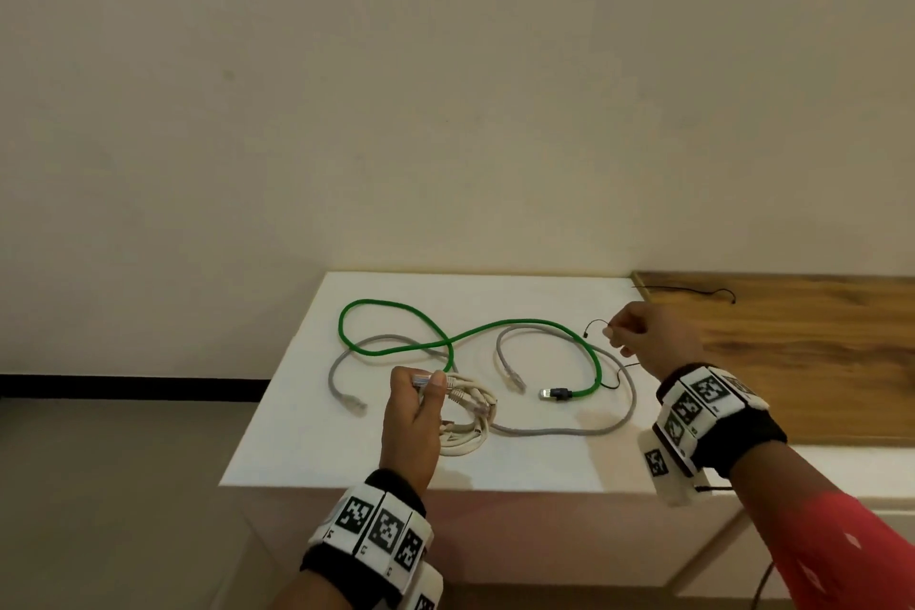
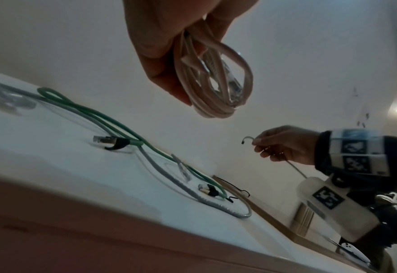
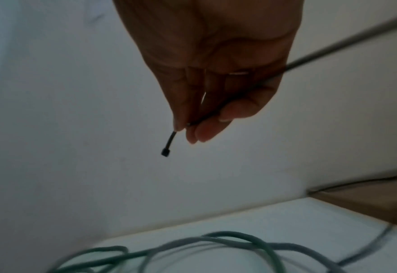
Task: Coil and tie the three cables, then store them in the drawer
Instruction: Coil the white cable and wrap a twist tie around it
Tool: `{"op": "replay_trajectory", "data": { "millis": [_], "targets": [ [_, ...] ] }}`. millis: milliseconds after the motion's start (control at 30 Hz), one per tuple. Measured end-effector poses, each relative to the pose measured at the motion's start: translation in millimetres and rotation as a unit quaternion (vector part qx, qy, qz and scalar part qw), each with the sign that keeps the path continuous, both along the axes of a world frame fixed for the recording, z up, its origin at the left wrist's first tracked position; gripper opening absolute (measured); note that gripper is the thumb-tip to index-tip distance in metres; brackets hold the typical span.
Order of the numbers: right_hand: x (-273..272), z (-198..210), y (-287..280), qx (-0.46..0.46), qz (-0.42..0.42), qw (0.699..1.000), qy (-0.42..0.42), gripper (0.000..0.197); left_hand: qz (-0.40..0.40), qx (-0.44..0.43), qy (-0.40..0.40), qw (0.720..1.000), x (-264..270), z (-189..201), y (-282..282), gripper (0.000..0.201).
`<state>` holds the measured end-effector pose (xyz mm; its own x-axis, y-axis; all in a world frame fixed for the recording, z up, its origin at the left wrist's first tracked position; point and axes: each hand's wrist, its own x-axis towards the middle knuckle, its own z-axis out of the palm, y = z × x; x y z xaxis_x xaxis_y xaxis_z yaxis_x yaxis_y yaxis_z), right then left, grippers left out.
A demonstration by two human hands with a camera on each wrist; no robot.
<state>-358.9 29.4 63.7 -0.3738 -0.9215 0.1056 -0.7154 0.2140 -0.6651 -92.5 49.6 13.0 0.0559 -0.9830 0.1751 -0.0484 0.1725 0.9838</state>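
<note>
My left hand [image 1: 421,404] grips a coiled cream cable [image 1: 468,416] just above the white cabinet top [image 1: 386,466]; the left wrist view shows the coil [image 2: 218,81] hanging from my fingers. My right hand [image 1: 636,334] pinches a thin black cable tie [image 1: 594,324] near its head, held up over the right side; the tie's head [image 3: 165,152] pokes out below my fingertips. A green cable [image 1: 396,307] and a grey cable [image 1: 559,431] lie loose and uncoiled on the top, crossing each other. No drawer shows.
A wooden surface [image 1: 802,362] adjoins the white top on the right, with another black tie [image 1: 693,291] lying on it. A third black tie [image 1: 616,379] lies beside the green cable's plug [image 1: 554,394]. Wall stands behind; the floor drops away at left.
</note>
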Motion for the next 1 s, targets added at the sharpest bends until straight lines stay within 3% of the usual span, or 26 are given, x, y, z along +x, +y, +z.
{"op": "replay_trajectory", "data": {
  "millis": [200, 300, 433, 533, 767, 1000],
  "targets": [
    [93, 26, 73, -0.072, 0.102, 0.991, -0.052, 0.018, 0.014, 0.004, -0.010, 1.000, 4, 12, 20, 0.020],
    [130, 22, 96, -0.076, 0.163, 0.983, -0.023, 0.024, 0.014, 0.003, -0.010, 1.000, 8, 20, 31, 0.020],
    [162, 13, 111, -0.071, 0.230, 0.970, 0.039, 0.006, 0.010, -0.010, -0.014, 1.000, 15, 29, 45, 0.013],
    [168, 12, 114, -0.057, 0.259, 0.962, 0.067, 0.008, 0.012, -0.004, -0.016, 1.000, 19, 31, 50, 0.015],
    [176, 25, 115, 0.006, 0.262, 0.952, 0.158, 0.017, -0.011, -0.033, -0.041, 0.999, 17, 38, 66, 0.014],
    [183, 25, 119, -0.045, 0.232, 0.925, 0.296, 0.014, -0.030, -0.034, -0.080, 0.996, 16, 39, 76, 0.017]
  ]
}}
